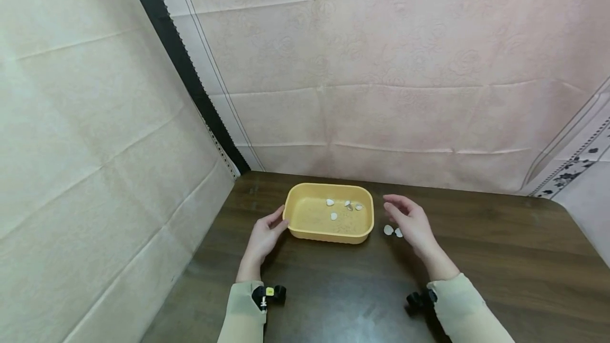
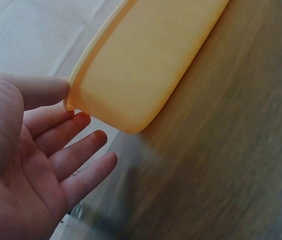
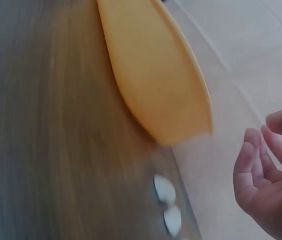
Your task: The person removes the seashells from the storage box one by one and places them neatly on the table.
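Note:
A shallow yellow plastic tray (image 1: 305, 235) with rounded corners stands on the table. Several small white shell-like pieces (image 1: 333, 216) lie scattered inside it, one with a brownish mark. My left hand (image 1: 265, 234) pinches the rim at the tray's left end; in the left wrist view the thumb lies over the rim and the other fingers spread below. Beyond the tray's right end, my right hand (image 1: 411, 224) hovers with bent fingers, and nothing shows between them. Two white shell-like pieces (image 3: 164, 190) lie on the table beneath it, one partly covered by the hand in the head view.
The dark brown wooden table (image 1: 333, 285) reaches to a pale cloth (image 1: 381, 94) hanging behind it. Another cloth (image 1: 95, 173) hangs along the left side. Each wrist carries a small black camera mount (image 1: 275, 294).

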